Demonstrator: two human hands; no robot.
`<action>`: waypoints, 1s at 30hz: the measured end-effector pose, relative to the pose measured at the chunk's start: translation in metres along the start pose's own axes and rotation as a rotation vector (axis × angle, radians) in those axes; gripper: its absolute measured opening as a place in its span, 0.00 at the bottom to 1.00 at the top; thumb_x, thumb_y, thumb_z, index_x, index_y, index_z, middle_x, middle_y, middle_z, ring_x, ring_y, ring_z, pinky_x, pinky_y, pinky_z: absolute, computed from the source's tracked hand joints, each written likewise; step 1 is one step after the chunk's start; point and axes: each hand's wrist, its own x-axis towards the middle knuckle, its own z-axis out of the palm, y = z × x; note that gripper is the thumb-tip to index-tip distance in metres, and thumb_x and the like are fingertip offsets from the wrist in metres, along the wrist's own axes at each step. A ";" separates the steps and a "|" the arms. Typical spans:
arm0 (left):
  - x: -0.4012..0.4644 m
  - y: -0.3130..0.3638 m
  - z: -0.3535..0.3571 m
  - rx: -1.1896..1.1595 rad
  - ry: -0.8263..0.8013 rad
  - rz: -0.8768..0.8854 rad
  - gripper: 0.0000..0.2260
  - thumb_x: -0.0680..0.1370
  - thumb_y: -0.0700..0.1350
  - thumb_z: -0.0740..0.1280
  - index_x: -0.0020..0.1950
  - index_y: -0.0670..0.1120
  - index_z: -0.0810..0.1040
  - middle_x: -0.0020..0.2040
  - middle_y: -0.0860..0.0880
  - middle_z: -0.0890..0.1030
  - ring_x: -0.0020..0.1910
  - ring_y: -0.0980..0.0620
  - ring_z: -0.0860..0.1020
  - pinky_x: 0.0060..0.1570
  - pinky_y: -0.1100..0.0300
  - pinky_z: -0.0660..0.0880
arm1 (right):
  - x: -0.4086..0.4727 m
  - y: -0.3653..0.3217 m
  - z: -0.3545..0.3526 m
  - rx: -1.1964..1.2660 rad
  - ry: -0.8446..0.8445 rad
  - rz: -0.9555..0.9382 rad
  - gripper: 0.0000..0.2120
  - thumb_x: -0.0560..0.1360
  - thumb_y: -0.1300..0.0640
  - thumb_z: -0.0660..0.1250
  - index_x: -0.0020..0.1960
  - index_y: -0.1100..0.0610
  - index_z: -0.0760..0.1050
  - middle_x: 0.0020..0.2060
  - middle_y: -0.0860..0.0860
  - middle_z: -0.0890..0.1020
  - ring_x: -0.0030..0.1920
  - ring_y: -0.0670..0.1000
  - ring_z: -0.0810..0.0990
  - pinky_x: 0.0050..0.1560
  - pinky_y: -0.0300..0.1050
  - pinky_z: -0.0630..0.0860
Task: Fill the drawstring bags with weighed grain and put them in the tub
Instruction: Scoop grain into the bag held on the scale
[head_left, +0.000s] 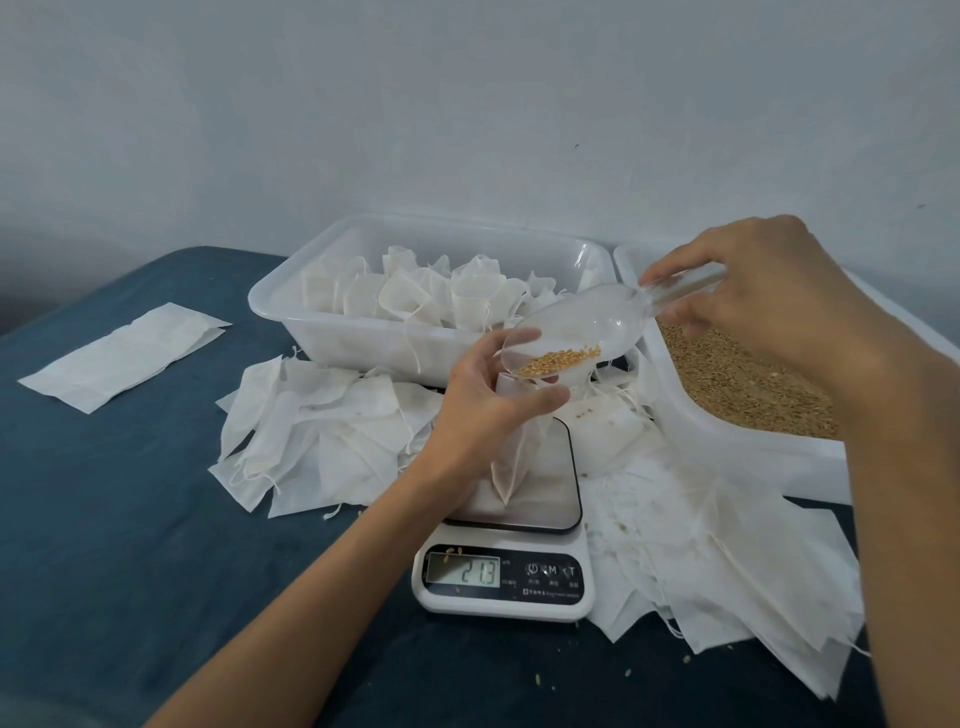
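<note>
Grain (558, 359) lies in a small golden heap at the low front lip of a clear plastic scoop (576, 335), which tilts down toward the left over the mouth of a white drawstring bag (511, 457). That bag stands on the platform of a white digital scale (506, 566) at the middle of the desk (130, 545); the display reads 21.3. The left hand (493, 400) grips the bag at its top, fingers curled round the fabric, thumb near the scoop's lip. The right hand (753, 291) holds the scoop by its handle, fingers and thumb pinched round it, up and to the right of the bag.

At the right, a white bin (727, 457) holds a wide bed of the same grain. Beyond the scale, at the far middle, sits the translucent white tub (332, 332) with many filled bags (415, 291) standing in it, tops gathered and strings trailing over the near wall. Flat empty bags (322, 436) lie heaped to the left of the scale, and more spread out to its right, under the right forearm. One flat packet of white fabric (124, 356) lies alone, well apart at the far left. A few loose kernels dot the dark blue desk near the scale and its panel.
</note>
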 end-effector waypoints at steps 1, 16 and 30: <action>0.000 0.000 0.000 -0.014 0.001 0.001 0.27 0.73 0.32 0.78 0.69 0.47 0.77 0.56 0.41 0.85 0.54 0.48 0.86 0.54 0.59 0.82 | 0.001 0.002 0.001 0.015 -0.009 0.008 0.18 0.68 0.64 0.79 0.47 0.42 0.84 0.39 0.48 0.85 0.33 0.45 0.84 0.34 0.39 0.70; 0.001 -0.003 0.001 0.044 0.000 0.010 0.21 0.76 0.39 0.77 0.67 0.49 0.79 0.46 0.52 0.85 0.55 0.54 0.82 0.61 0.57 0.73 | 0.003 0.036 -0.012 0.136 -0.166 0.172 0.09 0.74 0.57 0.75 0.53 0.47 0.81 0.52 0.43 0.79 0.27 0.54 0.85 0.25 0.29 0.73; 0.006 -0.009 -0.006 0.038 -0.030 0.049 0.19 0.71 0.36 0.68 0.59 0.51 0.85 0.47 0.50 0.86 0.50 0.52 0.81 0.54 0.56 0.74 | -0.008 0.135 -0.021 -0.171 -0.339 0.720 0.10 0.75 0.61 0.76 0.49 0.67 0.80 0.31 0.61 0.81 0.28 0.53 0.74 0.38 0.49 0.80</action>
